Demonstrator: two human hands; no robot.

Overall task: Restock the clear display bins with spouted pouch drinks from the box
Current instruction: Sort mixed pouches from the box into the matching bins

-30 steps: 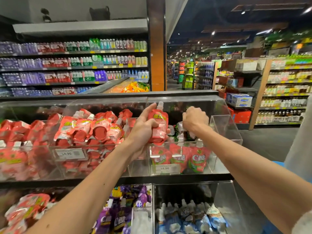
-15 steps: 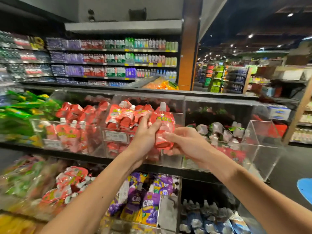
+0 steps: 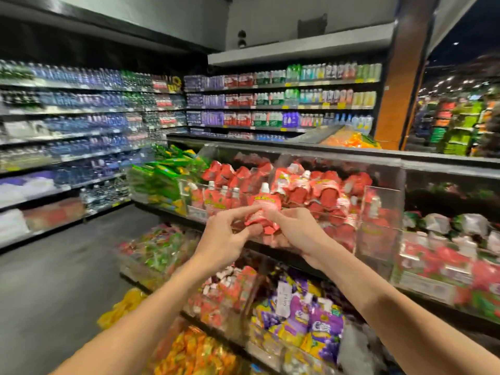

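Centre frame: red spouted pouch with white cap point(image 3: 263, 208) being held upright, being pinched by left hand point(image 3: 223, 236) thumb and forefinger, being grasped by right hand point(image 3: 296, 231) curled fingers. Clear acrylic bin point(image 3: 378, 209), heaped with red pouches, being faced at 12 o'clock; green packets point(image 3: 162, 180) at 10; purple pouches point(image 3: 316, 320) at 6.

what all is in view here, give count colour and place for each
held pouch: one, pink-red with white spout, between both hands, centre
red pouches: many, red, clear upper bin behind the hands
green packs: a pile, green, upper tier, left of the red pouches
purple pouches: several, purple and yellow, lower tier, below the hands
orange packs: a heap, orange-yellow, bottom left of the display
bottled drinks: many, mixed colours, back wall
pillar: one, orange-brown, right of the bottled drinks
left hand: one, pinches the held pouch
right hand: one, grips the held pouch from the right
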